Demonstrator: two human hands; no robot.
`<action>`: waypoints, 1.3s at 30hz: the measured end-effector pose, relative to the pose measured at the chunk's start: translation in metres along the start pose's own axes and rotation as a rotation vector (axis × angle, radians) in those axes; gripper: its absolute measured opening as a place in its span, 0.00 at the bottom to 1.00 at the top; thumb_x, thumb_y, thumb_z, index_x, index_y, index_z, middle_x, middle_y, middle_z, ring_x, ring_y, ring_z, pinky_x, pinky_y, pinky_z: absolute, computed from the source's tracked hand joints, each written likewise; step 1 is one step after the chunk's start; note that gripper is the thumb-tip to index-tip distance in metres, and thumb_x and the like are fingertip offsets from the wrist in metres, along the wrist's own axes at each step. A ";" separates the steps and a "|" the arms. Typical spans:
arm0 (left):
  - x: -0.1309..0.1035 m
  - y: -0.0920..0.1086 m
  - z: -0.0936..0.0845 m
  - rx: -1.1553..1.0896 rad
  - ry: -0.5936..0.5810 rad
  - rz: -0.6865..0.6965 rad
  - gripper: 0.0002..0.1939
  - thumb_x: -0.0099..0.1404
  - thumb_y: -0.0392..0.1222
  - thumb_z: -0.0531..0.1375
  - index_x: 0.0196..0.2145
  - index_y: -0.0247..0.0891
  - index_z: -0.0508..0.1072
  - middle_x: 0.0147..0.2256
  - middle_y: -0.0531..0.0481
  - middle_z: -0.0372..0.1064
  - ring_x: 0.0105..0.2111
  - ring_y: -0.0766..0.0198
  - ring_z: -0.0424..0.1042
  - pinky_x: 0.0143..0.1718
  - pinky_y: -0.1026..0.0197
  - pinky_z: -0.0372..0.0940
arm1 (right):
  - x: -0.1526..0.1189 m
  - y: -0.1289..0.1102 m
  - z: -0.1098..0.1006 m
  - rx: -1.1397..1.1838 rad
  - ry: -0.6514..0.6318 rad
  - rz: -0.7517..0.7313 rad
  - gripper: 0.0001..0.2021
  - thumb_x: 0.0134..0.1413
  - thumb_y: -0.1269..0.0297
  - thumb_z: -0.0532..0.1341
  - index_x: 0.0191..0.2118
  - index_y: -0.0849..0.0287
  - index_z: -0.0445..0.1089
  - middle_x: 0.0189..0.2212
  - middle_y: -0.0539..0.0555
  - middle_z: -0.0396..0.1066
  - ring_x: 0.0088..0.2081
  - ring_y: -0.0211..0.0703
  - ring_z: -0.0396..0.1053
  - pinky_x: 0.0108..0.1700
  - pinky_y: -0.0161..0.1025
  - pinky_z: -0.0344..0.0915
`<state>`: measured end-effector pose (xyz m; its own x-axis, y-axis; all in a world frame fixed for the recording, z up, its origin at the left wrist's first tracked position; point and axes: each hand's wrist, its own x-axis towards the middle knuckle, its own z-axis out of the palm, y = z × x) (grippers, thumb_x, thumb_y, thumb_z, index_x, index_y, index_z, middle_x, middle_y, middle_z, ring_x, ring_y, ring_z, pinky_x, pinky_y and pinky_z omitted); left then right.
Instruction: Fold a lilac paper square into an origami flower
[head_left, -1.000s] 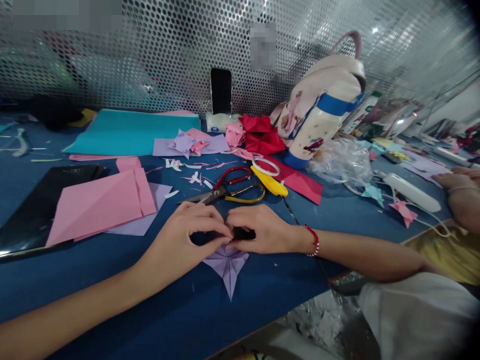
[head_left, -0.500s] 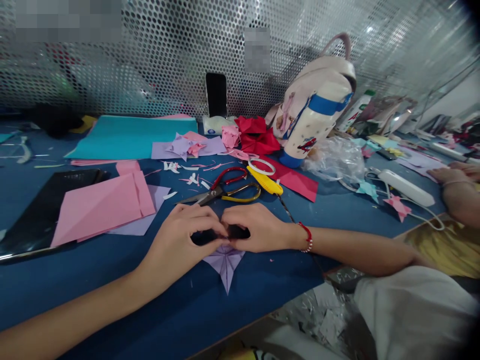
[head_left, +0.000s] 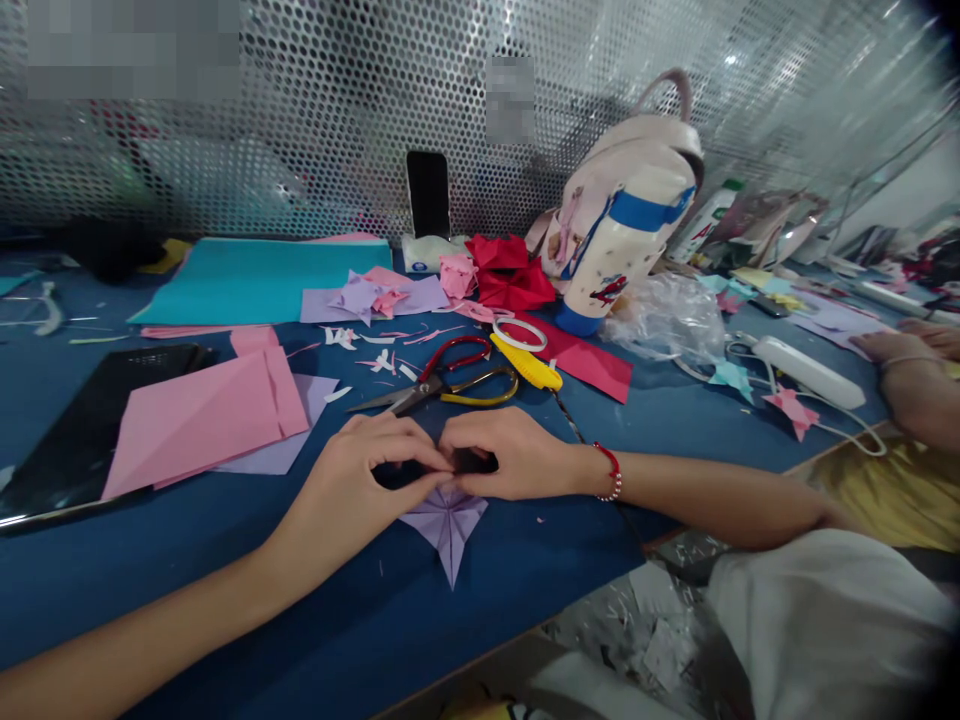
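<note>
A folded purple paper (head_left: 450,530) with a creased, star-like shape lies on the blue tabletop, its pointed corner toward me. My left hand (head_left: 375,468) pinches its far edge between thumb and fingers. Right beside it, my right hand (head_left: 506,455) pinches the same edge, fingertips touching those of the left. The fingers cover the upper part of the paper. Just beyond my hands lie scissors (head_left: 431,385) with red and yellow handles, blades pointing left. A yellow utility knife (head_left: 529,365) rests against a white tape ring (head_left: 519,333).
Pink paper sheets (head_left: 202,415) lie over a black case (head_left: 64,425) at left. Behind are turquoise paper (head_left: 270,280), red folded paper (head_left: 510,275), a phone (head_left: 428,195), a bottle (head_left: 622,250) and a backpack (head_left: 600,165). Another person's hand (head_left: 892,350) is at far right beyond a power strip (head_left: 810,370).
The view has shifted very slightly. Both hands stay pinched at the far edge of the purple paper, with barely any movement of the fingers.
</note>
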<state>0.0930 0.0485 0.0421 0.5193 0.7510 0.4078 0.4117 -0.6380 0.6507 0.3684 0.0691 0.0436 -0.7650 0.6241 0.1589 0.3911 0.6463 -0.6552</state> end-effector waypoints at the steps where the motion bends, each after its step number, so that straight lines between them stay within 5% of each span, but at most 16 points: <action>1: 0.000 -0.001 -0.001 0.000 -0.003 0.004 0.14 0.87 0.55 0.73 0.41 0.53 0.94 0.42 0.55 0.91 0.43 0.56 0.87 0.51 0.50 0.74 | 0.000 0.001 -0.001 0.006 -0.005 0.000 0.11 0.81 0.61 0.75 0.45 0.51 0.74 0.41 0.47 0.77 0.38 0.41 0.69 0.41 0.38 0.59; 10: 0.000 -0.008 -0.008 0.015 -0.019 0.087 0.12 0.91 0.57 0.71 0.48 0.58 0.94 0.44 0.59 0.93 0.43 0.58 0.86 0.54 0.51 0.70 | -0.003 0.004 -0.001 0.032 -0.006 0.014 0.12 0.82 0.58 0.79 0.48 0.52 0.77 0.41 0.46 0.78 0.37 0.39 0.69 0.42 0.37 0.60; 20: 0.000 -0.003 -0.002 -0.012 0.021 0.052 0.08 0.85 0.46 0.75 0.44 0.56 0.93 0.42 0.61 0.92 0.43 0.59 0.86 0.53 0.51 0.68 | -0.003 0.002 0.000 0.048 0.008 0.018 0.13 0.78 0.65 0.80 0.46 0.52 0.75 0.40 0.44 0.77 0.37 0.38 0.68 0.42 0.37 0.59; 39: 0.003 0.000 -0.002 -0.107 0.019 -0.008 0.10 0.79 0.43 0.74 0.38 0.56 0.93 0.40 0.62 0.91 0.41 0.62 0.87 0.50 0.55 0.69 | -0.003 0.001 0.000 0.068 0.021 0.005 0.14 0.77 0.68 0.80 0.44 0.52 0.74 0.40 0.44 0.77 0.37 0.38 0.68 0.43 0.37 0.59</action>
<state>0.0933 0.0508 0.0442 0.5019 0.7596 0.4136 0.3331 -0.6111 0.7180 0.3714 0.0681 0.0423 -0.7523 0.6364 0.1705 0.3583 0.6124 -0.7047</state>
